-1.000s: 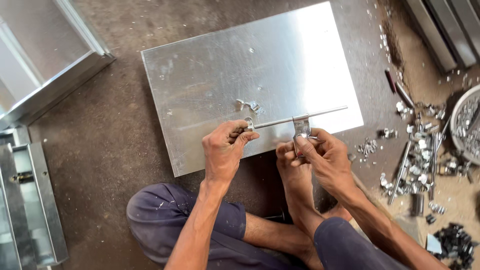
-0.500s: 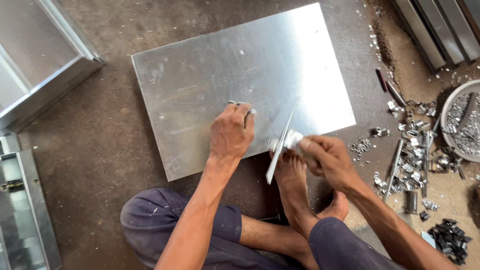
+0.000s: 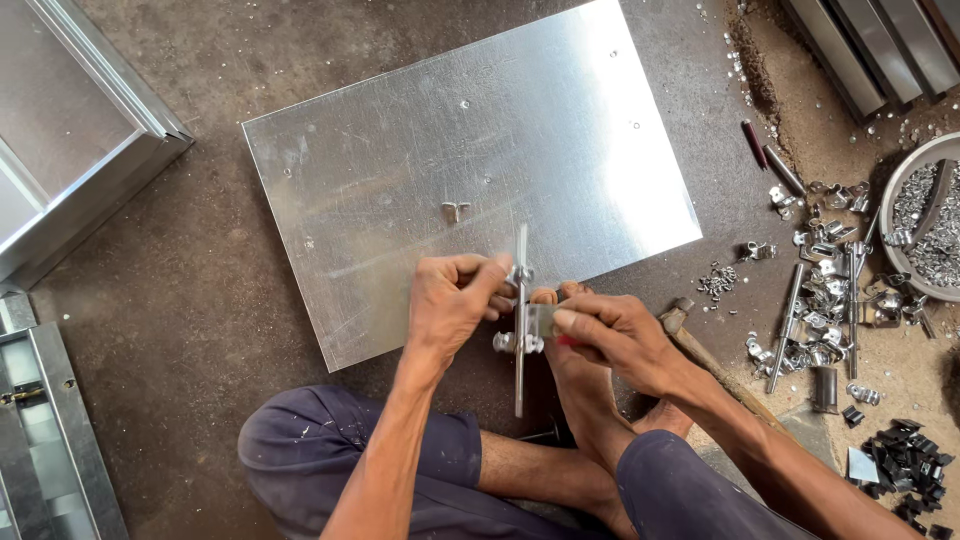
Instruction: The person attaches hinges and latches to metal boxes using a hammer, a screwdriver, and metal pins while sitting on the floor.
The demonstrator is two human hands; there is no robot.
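Both your hands grip the thin metal rod (image 3: 520, 330): left hand (image 3: 452, 300) pinching its far clip, right hand (image 3: 605, 335) holding the near bracket (image 3: 541, 320), over the steel sheet (image 3: 400, 150).

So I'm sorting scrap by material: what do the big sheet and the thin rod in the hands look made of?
Sheet: bare metal, probably aluminium or galvanised steel; silvery, brushed, scratched, with glare. Rod: bright metal, likely plated steel, shiny and thin, held by left hand and right hand.
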